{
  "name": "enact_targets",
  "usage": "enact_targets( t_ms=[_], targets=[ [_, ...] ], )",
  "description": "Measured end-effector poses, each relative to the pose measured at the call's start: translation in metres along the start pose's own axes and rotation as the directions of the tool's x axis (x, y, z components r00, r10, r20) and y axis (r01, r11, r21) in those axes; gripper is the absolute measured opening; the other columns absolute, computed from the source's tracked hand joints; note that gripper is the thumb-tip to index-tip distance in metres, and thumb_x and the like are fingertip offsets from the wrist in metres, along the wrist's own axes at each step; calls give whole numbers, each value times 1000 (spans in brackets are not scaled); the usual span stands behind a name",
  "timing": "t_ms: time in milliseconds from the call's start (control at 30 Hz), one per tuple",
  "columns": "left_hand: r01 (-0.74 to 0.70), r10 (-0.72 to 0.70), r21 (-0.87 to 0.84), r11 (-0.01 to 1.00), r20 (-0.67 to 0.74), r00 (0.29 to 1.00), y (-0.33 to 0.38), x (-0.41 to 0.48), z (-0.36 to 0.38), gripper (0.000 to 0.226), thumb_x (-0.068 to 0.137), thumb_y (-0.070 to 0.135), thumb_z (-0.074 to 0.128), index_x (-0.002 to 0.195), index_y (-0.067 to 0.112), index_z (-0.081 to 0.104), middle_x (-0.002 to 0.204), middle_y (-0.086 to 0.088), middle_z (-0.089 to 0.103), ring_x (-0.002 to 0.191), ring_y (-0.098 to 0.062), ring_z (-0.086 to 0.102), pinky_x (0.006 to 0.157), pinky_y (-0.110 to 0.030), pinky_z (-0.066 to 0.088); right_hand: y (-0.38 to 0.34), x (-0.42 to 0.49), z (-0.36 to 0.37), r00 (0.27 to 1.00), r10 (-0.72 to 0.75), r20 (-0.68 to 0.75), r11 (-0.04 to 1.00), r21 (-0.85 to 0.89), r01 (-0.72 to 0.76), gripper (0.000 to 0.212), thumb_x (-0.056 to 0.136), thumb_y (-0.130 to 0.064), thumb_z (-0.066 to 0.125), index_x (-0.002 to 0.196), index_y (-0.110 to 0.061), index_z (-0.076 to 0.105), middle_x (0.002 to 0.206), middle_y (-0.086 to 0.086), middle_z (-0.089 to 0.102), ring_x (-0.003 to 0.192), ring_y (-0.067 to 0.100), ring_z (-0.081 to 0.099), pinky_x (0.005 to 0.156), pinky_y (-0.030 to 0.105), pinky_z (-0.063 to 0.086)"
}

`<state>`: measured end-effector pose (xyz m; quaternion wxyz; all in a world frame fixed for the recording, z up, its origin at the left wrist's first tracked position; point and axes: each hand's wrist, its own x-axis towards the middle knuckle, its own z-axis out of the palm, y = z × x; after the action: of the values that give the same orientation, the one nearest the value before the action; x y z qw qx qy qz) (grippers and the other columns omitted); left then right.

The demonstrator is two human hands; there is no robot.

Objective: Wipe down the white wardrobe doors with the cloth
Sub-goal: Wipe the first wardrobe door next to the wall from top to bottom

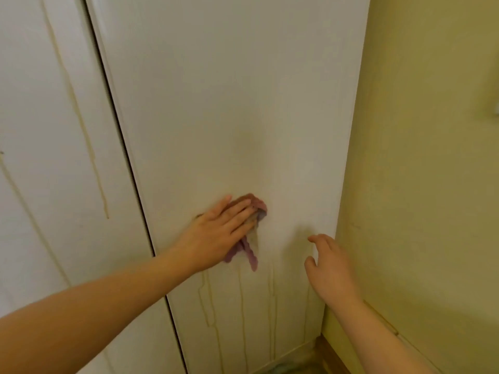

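1. Purple-pink cloth (pixel 253 255) lies flat under the left hand (pixel 218 233); the fingers are straight and press it against the right-hand wardrobe door (pixel 216 103); a crumpled edge shows past the fingertips, and a tail hangs below the palm.
2. The right hand (pixel 332 268) hovers to the right of the left hand, off the cloth; its fingers are loosely curled and hold nothing; whether it touches the door I cannot tell.
3. Progress, as I judge it, is partway at best; above the left hand the panel looks mostly plain, with one faint smudge (pixel 251 141); below it yellowish drip streaks (pixel 243 306) run down the panel.
4. To the left of the left hand, the other door (pixel 40 157) carries long streaks too; it seems not yet wiped.
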<state>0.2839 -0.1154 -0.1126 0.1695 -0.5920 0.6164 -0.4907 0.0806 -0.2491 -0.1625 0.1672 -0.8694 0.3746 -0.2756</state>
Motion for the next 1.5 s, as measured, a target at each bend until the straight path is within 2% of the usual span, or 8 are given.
enact_targets(
  t_ms=[100,300,500,700,900,1100,1300,1500],
  targets=[
    [163,-165,-52,985,-29,986,-15,2,-9,56,81,23,33,130,4,55,136,-17,52,132,-30,36,115,-44,6,-7,-2,3,1000,-16,3,1000,1,16,46,91,-13,45,136,-17,39,143,-1,37,127,19,37,104,30,32],
    [-119,116,23,993,114,987,1,-32,-4,60,78,31,28,120,10,65,128,-9,60,122,-27,54,115,-43,9,-34,-9,7,996,-79,34,996,34,78,45,91,-14,45,136,-19,40,143,-3,37,126,19,37,101,29,31],
    [305,-299,28,952,-123,946,-39,-30,-14,47,88,16,39,132,5,53,135,-17,52,130,-32,42,114,-45,13,-64,-1,4,996,-57,-70,966,248,73,43,90,-9,48,133,-16,44,141,0,41,127,21,37,103,28,28],
    [-187,168,102,977,172,971,-5,-74,5,71,64,45,71,126,11,61,134,-9,56,127,-25,49,116,-43,6,-58,-15,19,998,-58,3,979,196,57,43,89,-10,48,131,-16,45,139,0,44,126,22,40,101,31,32],
    [281,-271,40,959,-156,950,-45,-43,-7,46,90,18,41,133,6,53,138,-16,50,132,-31,39,115,-46,12,-53,-17,20,999,-22,24,982,191,17,42,90,-11,48,132,-17,44,139,0,44,125,22,41,103,34,34],
    [-139,119,156,978,133,984,-20,-67,-10,56,74,37,51,125,14,62,133,-6,57,127,-24,50,117,-44,4,-50,-21,20,998,-19,62,985,170,9,43,91,-11,47,133,-16,43,140,1,43,126,21,40,103,31,32],
    [366,-350,124,922,-134,927,-63,-42,-25,45,91,17,38,131,5,54,136,-17,52,132,-32,42,115,-48,8,-50,-24,18,997,15,70,984,175,-27,42,92,-11,48,134,-15,43,140,2,43,125,21,41,103,31,32],
    [-81,58,106,991,202,978,-1,-91,-5,57,82,38,36,126,11,61,133,-9,56,127,-24,49,119,-44,-3,-50,-24,17,996,2,85,988,152,-15,43,92,-12,45,135,-18,40,142,-1,40,126,19,38,100,29,32]
  ],
)
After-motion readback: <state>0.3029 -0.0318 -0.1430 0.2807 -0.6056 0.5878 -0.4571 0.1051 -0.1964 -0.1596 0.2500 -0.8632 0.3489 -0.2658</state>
